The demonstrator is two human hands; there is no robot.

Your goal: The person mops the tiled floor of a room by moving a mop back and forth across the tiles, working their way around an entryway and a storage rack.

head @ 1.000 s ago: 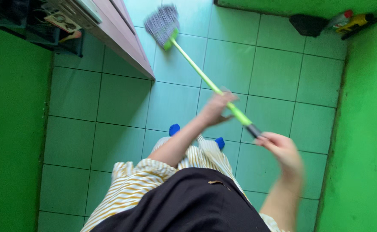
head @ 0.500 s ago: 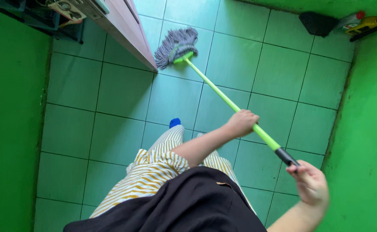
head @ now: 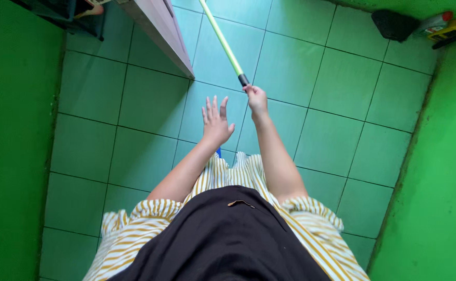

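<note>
A long, thin, bright green mop stick with a black end [head: 223,44] is held out over the pale green tiled floor [head: 311,67]. The black end is gripped by the right hand [head: 256,99], with the fingers closed tight around it and the arm stretched far forward. The stick slants up and to the left and runs off the top of the picture, so the mop head cannot be seen. The left hand [head: 216,120] is empty, with the fingers spread wide, and it hangs in the air just beside the right hand without touching the stick. The stick passes near the corner of a grey, flat-sided piece of furniture [head: 160,31] that stands by the top left edge of the floor. In the far top right corner of the floor, by the green wall [head: 436,171], a dark pan-like thing [head: 394,23] and some bottles [head: 441,25] are lying, well apart from the hands. It looks like the floor is being mopped, and the stick is at the far end of a push. For the next stroke, it seems the stick would need to be pulled back, and the empty left hand would need to be put around the green part so the mop can be steered well.
</note>
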